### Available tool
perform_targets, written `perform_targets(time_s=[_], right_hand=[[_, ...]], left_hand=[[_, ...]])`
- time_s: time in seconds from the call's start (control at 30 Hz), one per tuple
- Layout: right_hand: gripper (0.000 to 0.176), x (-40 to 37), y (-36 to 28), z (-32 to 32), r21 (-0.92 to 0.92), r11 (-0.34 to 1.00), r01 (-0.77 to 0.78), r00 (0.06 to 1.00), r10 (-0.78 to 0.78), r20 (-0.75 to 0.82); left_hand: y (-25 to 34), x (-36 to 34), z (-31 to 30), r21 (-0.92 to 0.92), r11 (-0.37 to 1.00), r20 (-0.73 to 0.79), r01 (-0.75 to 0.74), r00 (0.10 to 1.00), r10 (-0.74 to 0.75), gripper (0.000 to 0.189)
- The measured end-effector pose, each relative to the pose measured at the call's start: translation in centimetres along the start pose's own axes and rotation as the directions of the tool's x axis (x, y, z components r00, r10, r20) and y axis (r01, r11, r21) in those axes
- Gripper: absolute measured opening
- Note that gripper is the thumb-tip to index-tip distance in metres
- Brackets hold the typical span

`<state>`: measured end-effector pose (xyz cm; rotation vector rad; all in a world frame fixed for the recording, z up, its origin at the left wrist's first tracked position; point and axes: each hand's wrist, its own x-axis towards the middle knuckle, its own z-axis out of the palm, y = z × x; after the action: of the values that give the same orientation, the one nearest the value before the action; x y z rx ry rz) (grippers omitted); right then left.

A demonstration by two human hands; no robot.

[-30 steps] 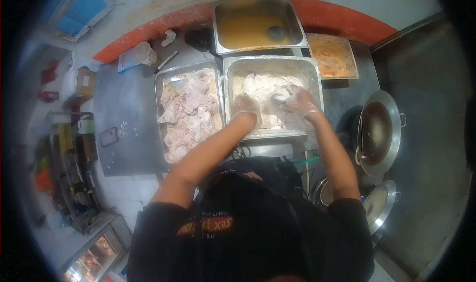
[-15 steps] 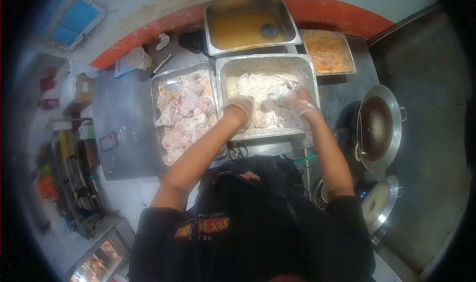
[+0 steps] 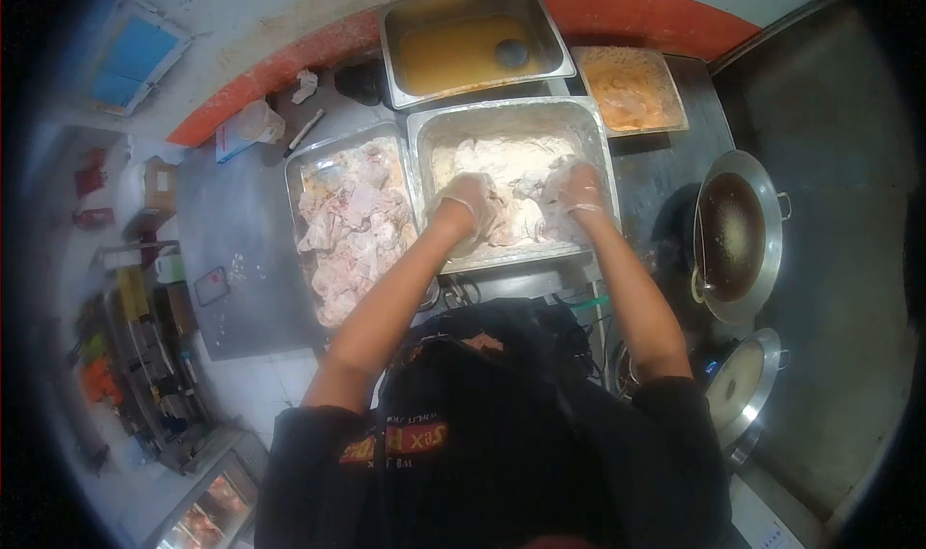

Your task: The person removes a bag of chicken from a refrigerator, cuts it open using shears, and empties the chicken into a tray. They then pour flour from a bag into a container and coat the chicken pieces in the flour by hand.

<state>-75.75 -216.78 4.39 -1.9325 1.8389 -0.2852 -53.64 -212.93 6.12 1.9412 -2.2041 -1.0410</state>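
Plainly, at the centre of the frame I have fine white powder (image 3: 511, 155), heaped and lumpy, with pinkish coated pieces (image 3: 503, 227) showing through it beside the left hand (image 3: 468, 202). Both hands wear thin, clear gloves, wrinkled and dusted. The left hand is turned down, its fingers partly curled at the edge of the heap; the right hand (image 3: 579, 190), also partly curled, is down in the powder on the other side. The fingertips are hidden, so from here I can't say whether either one has hold of a piece.

The powder and coated pieces lie in a deep, straight-sided metal pan (image 3: 506, 123). Just left of it I see a shallower rectangular metal tray (image 3: 342, 144) full of irregular meat pieces (image 3: 357, 226), pink in places, pale with powder elsewhere. At the top of the frame, another metal pan (image 3: 482, 90) holds yellow-brown liquid (image 3: 449, 57) and a dark round object (image 3: 512, 53) I can't identify. At upper right, a smaller tray (image 3: 648, 132) carries a lumpy orange mixture (image 3: 632, 86). The counter (image 3: 241, 308) is smooth and grey. Toward the right edge, a wide round metal wok (image 3: 775, 235) contains dark brown liquid (image 3: 728, 216) with a pale patch on its surface; below it, a second wok (image 3: 767, 380) has something cloudy inside.
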Motion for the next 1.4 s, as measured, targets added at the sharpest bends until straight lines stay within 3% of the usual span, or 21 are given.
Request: perform_targets(time_s=[0.17, 0.2, 0.23, 0.27, 0.33, 0.4, 0.53, 0.6, 0.67, 0.7, 0.8, 0.83, 0.87, 0.93, 0.97, 1.0, 1.07, 1.17, 1.23, 1.33, 1.4], right_hand=[[0.021, -1.2, -2.9, -2.2, 0.242, 0.955, -0.17, 0.983, 0.182, -0.031], [0.018, -1.9, -4.6, -1.9, 0.016, 0.999, 0.037, 0.997, -0.035, -0.076], [0.016, -2.5, -6.2, -1.2, -0.216, 0.948, 0.235, 0.965, -0.254, -0.067], [0.016, -2.5, -6.4, 2.6, 0.387, 0.915, 0.111, 0.92, 0.052, -0.387], [0.015, -3.0, -8.5, -0.1, 0.422, 0.907, 0.003, 0.952, 0.126, -0.278], [0.015, -2.4, -6.4, 0.0, 0.44, 0.898, -0.004, 0.965, 0.12, -0.235], [0.015, -3.8, -8.1, 0.1, 0.413, 0.893, 0.178, 0.935, -0.022, -0.354], [0.015, -3.2, -7.8, -0.2, 0.529, 0.847, 0.052, 0.963, 0.097, -0.25], [0.014, -3.5, -7.5, -1.3, 0.382, 0.885, 0.267, 0.866, -0.046, -0.498], [0.013, -3.7, -6.7, -1.1, 0.332, 0.918, 0.216, 0.926, -0.085, -0.368], [0.012, -1.7, -4.5, 2.7, 0.51, 0.847, 0.152, 0.896, 0.099, -0.432], [0.011, -1.6, -4.4, 1.7, 0.316, 0.887, 0.336, 0.811, -0.102, -0.577], [0.011, -2.5, -5.2, -0.3, 0.324, 0.888, 0.326, 0.825, -0.1, -0.556], [0.014, -3.8, -6.7, -3.3, 0.36, 0.926, -0.114, 0.984, 0.154, -0.086], [0.014, -2.8, -8.1, -4.0, 0.378, 0.923, -0.072, 0.99, 0.113, -0.088], [0.017, -3.4, -9.0, -4.2, 0.392, 0.918, 0.065, 0.991, -0.013, -0.133], [0.019, -4.0, -11.4, -5.0, 0.406, 0.891, 0.203, 0.974, -0.143, -0.173], [0.022, -4.5, -15.4, -4.3, 0.485, 0.786, 0.382, 0.924, -0.324, -0.203], [0.027, -4.2, -18.6, -3.8, 0.321, 0.797, 0.511, 0.859, -0.461, -0.223], [0.021, -3.8, -23.5, -1.0, 0.299, 0.799, 0.523, 0.852, -0.504, -0.143], [0.012, -4.1, -24.7, 2.5, 0.428, 0.811, 0.399, 0.906, -0.42, -0.049]], left_hand=[[2.2, -1.2, -2.1, -0.136, 0.989, -0.351, -0.053, 0.936, 0.002, 0.026], [2.6, -1.2, -1.9, -0.172, 0.978, -0.442, -0.116, 0.896, 0.028, 0.024], [3.4, -0.6, -0.3, -0.015, 0.994, -0.392, -0.106, 0.915, 0.092, 0.021], [4.1, 0.1, 1.1, 0.145, 0.984, -0.336, -0.105, 0.93, 0.149, 0.021], [5.9, -1.5, -1.7, 0.044, 0.99, -0.39, -0.13, 0.911, 0.137, 0.021], [4.6, -1.6, -3.2, -0.252, 0.967, -0.332, 0.044, 0.934, -0.129, 0.02], [5.3, -1.9, 0.1, -0.001, 0.993, -0.35, -0.121, 0.93, 0.113, 0.021], [5.5, -1.6, -1.2, 0.043, 0.999, -0.293, -0.026, 0.955, 0.037, 0.025], [5.0, -2.5, -2.4, -0.091, 0.996, -0.485, -0.011, 0.874, -0.034, 0.021], [3.6, -2.0, -1.3, -0.024, 0.996, -0.518, -0.088, 0.853, 0.063, 0.02], [1.7, -1.0, -0.3, 0.026, 0.994, -0.444, -0.105, 0.89, 0.105, 0.019], [1.2, 0.4, -1.3, 0.035, 0.993, -0.472, -0.11, 0.874, 0.113, 0.019], [0.6, -0.2, -0.7, -0.082, 0.993, -0.458, -0.086, 0.888, 0.039, 0.019], [-1.2, -2.4, 0.3, -0.3, 0.954, -0.411, -0.002, 0.903, -0.127, 0.021], [-2.1, -3.1, 0.1, 0.224, 0.974, -0.51, 0.021, 0.854, 0.099, 0.033], [-2.6, -5.0, -0.9, 0.23, 0.971, -0.52, 0.056, 0.851, 0.074, 0.033], [-2.8, -8.9, -3.7, -0.282, 0.959, -0.629, -0.035, 0.762, -0.157, 0.04], [-2.9, -14.8, -8.7, -0.211, 0.977, -0.699, 0.019, 0.696, -0.165, 0.036], [-4.4, -15.7, -7.7, -0.694, 0.666, -0.673, -0.273, 0.574, -0.466, 0.036], [-10.5, -17.4, -6.5, -0.318, 0.947, -0.814, -0.049, 0.526, -0.246, 0.043], [-10.5, -17.6, -6.1, -0.469, 0.883, -0.751, 0.009, 0.522, -0.404, 0.044]])
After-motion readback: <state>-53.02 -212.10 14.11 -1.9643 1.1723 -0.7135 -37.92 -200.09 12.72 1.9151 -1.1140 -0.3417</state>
